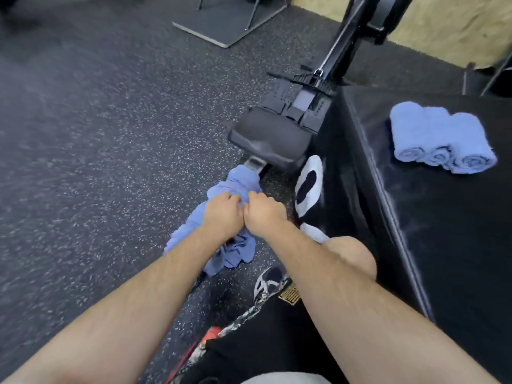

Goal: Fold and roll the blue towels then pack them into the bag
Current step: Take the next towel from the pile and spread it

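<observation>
A crumpled light-blue terry towel [241,181] lay on the dark speckled rubber floor [110,134], just in front of the black padded seat of a rowing machine [271,139]. The left grip [223,214] and right grip [264,210], both bare hands, were side by side and touching, knuckles up. Their fingers were curled into the upper folds of the towel, holding the cloth. Three rolled light-blue towels [440,137] lay side by side, touching, on the black padded bench [415,231] to the right, well apart from the hands.
</observation>
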